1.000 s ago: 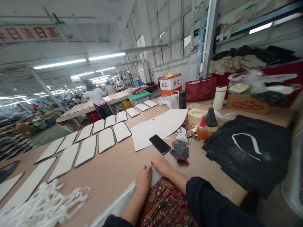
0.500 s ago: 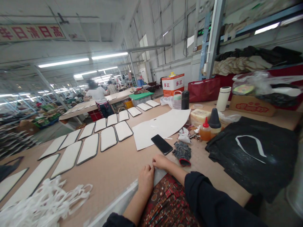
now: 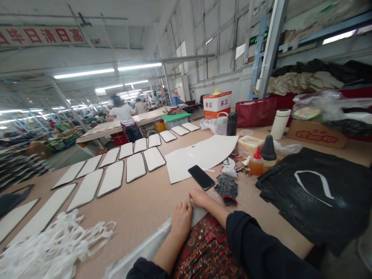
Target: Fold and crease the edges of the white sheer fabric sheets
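Observation:
My left hand (image 3: 182, 219) and my right hand (image 3: 200, 198) sit close together at the near table edge. Their fingers pinch a white fabric sheet (image 3: 198, 215), which runs down and left over the edge. Beyond my right hand lie a black smartphone (image 3: 201, 177) and a dark speckled work glove (image 3: 226, 188). The phone rests on a large white cut pattern sheet (image 3: 200, 157). Below my hands is a lap in red-brown patterned cloth (image 3: 206, 248). Dark sleeves cover both forearms.
Rows of white panels with dark edges (image 3: 135, 167) cover the tan table (image 3: 151, 211). White netted straps (image 3: 55, 248) lie front left. Black cloth (image 3: 314, 197), a honey-coloured squeeze bottle (image 3: 256, 164) and a cardboard box (image 3: 316, 134) stand right. A co-worker (image 3: 123, 116) stands at a far table.
The whole view has shifted slightly, so the table items sit further right. My hands stay together at the table edge, and more of the white sheet shows below my left hand.

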### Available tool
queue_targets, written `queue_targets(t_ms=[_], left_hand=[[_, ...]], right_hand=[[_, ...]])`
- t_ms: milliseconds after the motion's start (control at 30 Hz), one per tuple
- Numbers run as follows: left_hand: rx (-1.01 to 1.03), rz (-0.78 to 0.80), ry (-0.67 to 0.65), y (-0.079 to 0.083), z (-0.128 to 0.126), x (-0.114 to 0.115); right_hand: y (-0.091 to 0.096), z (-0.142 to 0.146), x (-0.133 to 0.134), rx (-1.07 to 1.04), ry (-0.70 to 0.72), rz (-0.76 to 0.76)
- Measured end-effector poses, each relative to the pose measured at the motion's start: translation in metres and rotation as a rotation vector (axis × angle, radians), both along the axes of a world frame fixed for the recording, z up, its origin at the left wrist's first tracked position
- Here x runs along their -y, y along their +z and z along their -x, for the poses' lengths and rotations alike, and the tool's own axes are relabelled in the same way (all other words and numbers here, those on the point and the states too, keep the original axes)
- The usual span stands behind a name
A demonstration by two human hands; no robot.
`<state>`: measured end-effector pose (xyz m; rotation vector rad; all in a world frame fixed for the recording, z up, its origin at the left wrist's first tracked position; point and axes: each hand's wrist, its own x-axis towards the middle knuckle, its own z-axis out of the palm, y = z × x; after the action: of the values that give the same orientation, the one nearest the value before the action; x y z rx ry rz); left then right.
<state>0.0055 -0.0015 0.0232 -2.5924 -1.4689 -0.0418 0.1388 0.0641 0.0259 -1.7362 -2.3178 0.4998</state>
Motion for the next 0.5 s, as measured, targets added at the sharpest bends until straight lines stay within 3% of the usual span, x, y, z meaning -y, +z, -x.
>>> queue_targets(t_ms=[267,400,500], left_hand=[[0.037,0.005,0.007,-0.001,0.002,0.002],[0.063,0.042,0.024,0.003,0.001,0.005],[0.181,0.118,0.089,0.003,0.003,0.003]], right_hand=[[-0.014,0.002,0.009,-0.112,-0.012,-0.070],[-0.012,0.004,0.007,-0.121,-0.079,-0.085],[-0.010,0.006,0.012,-0.146,-0.041,-0.098]])
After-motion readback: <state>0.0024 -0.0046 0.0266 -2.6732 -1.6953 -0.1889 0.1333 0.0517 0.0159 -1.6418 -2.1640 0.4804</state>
